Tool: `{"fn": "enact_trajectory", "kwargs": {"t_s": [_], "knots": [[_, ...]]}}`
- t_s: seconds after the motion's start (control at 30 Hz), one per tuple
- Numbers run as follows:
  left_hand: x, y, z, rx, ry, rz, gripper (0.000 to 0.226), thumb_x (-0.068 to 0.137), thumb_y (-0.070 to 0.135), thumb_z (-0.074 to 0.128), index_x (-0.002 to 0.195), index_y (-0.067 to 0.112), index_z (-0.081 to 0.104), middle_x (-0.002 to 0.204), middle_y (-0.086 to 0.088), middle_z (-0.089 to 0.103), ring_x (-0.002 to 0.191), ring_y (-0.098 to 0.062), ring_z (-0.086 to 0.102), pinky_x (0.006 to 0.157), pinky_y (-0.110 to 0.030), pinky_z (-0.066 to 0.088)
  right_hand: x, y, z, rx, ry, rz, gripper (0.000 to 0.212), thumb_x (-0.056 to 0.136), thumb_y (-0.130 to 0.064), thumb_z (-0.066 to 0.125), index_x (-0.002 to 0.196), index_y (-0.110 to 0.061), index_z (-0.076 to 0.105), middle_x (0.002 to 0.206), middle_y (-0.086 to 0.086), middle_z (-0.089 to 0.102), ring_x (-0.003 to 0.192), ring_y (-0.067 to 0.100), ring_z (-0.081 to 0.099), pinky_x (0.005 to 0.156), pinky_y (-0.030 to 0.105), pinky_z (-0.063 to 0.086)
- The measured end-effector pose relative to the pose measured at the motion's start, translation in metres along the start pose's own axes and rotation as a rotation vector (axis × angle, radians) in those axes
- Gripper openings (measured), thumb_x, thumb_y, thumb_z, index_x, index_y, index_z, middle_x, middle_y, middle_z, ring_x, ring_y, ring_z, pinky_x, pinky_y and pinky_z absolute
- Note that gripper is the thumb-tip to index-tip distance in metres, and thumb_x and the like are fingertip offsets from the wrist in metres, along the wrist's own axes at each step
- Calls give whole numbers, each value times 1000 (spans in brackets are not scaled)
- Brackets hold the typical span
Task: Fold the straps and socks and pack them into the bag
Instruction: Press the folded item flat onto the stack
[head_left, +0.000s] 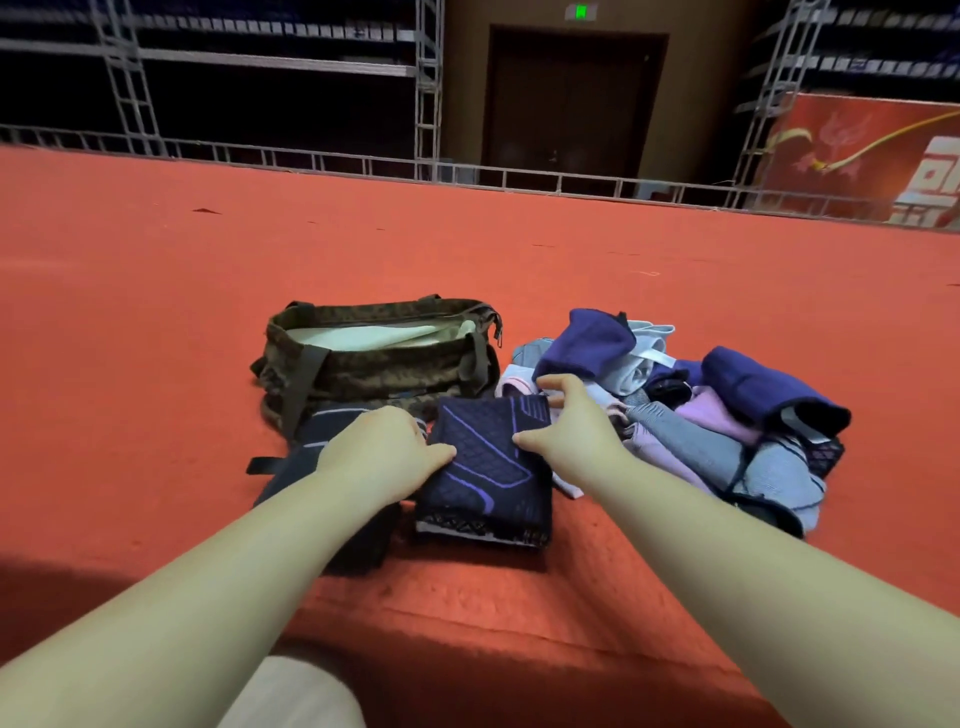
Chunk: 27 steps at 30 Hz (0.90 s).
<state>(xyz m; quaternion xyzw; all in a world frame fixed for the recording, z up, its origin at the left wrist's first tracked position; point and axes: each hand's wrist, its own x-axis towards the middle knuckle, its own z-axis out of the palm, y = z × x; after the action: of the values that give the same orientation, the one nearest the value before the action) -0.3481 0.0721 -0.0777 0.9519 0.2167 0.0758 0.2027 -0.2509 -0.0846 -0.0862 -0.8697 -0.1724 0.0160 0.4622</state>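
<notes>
Head view: both hands, left (384, 441) and right (569, 423), pinch the folded dark strap (488, 467) before the open bag (379, 353); careless lifting would probably undo its fold.

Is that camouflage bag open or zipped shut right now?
Open. The camouflage bag gapes at the top, its pale lining visible inside, the zipper pull hanging at its right end.
</notes>
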Motion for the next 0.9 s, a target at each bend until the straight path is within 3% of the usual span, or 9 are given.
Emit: {"fn": "enact_trajectory", "kwargs": {"t_s": [0.17,0.3,0.37,0.43,0.53,0.77,0.83,0.9], "knots": [[-3,-4,7,211,58,37,32,86,53,56,89,21,57,107,0,64,104,-22,59,79,-32,45,-8,15,11,-252,3,-87,59,82,-22,71,133,-18,44,135,5,45,120,20,48,97,25,33],[2,0,9,318,191,376,48,93,44,49,134,21,44,136,-1,48,127,-22,43,104,-35,34,-14,21,11,-452,9,-316,55,90,-34,59,141,-19,41,145,3,41,135,18,34,110,29,25],[5,6,13,436,72,494,56,99,41,37,148,17,27,155,-6,27,142,-20,23,115,-35,19,-16,25,12,-534,-107,-369,58,95,-39,50,147,-20,33,155,3,27,143,16,23,116,30,18],[8,6,21,568,-120,483,60,102,42,24,152,13,8,161,-6,4,148,-19,4,119,-35,5,-18,31,14,-602,-236,-337,60,98,-42,41,150,-18,24,159,4,14,146,16,12,118,32,12],[13,-1,30,631,-292,439,63,102,45,16,152,12,-4,160,-6,-8,148,-18,-6,119,-35,-3,-18,39,17,-697,-352,-279,63,100,-46,31,152,-17,12,161,2,0,147,15,-1,119,38,6],[14,-6,31,544,-350,425,63,103,45,16,151,13,-8,159,-4,-14,147,-15,-11,119,-32,-5,-20,39,17,-679,-381,-256,64,101,-48,27,153,-18,5,160,2,-6,147,15,-5,120,36,1],[15,-2,30,537,-360,404,62,103,43,17,152,13,-6,160,-5,-12,147,-16,-9,119,-32,-4,-23,39,13,-680,-361,-271,63,100,-49,29,153,-20,11,161,2,-1,147,15,-1,120,36,3],[17,4,27,512,-344,374,60,103,41,21,153,13,3,161,-5,-4,148,-17,-3,119,-33,-1,-28,41,3,-646,-304,-309,60,99,-48,35,150,-20,24,159,2,15,146,15,14,118,33,9]]}}
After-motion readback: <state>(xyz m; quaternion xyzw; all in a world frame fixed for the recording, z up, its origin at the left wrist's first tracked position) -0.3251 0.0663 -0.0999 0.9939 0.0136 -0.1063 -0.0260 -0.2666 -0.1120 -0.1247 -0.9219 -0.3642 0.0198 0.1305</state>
